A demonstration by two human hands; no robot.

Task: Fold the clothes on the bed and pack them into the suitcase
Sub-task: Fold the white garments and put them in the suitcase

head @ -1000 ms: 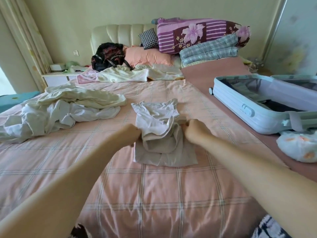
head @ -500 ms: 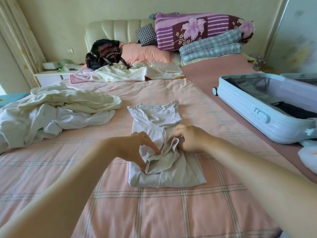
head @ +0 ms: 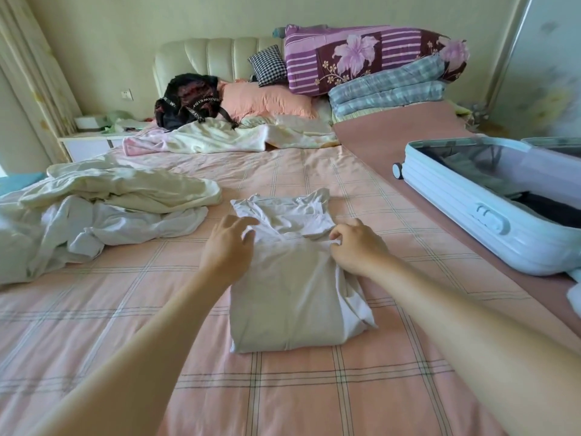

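A pale beige garment [head: 289,291] lies flat on the pink checked bed [head: 314,398], folded over on itself, with its upper part showing beyond the fold. My left hand [head: 228,247] hovers at the fold's left end with fingers spread and relaxed. At the fold's right end my right hand [head: 355,247] rests with fingers curled, its fingertips pinching the cloth edge. A light blue suitcase [head: 465,221] lies open on the right, with dark clothes inside.
A heap of unfolded white and cream clothes [head: 103,209] lies at the left. More crumpled cloth [head: 226,138], a black bag [head: 188,100], pillows and stacked quilts [head: 377,64] fill the head of the bed. A white bundle [head: 573,294] sits by the suitcase.
The bunched cloth between my hands has been laid down into a flat fold. My left hand has let go and opened; both hands moved apart to the fold's ends.
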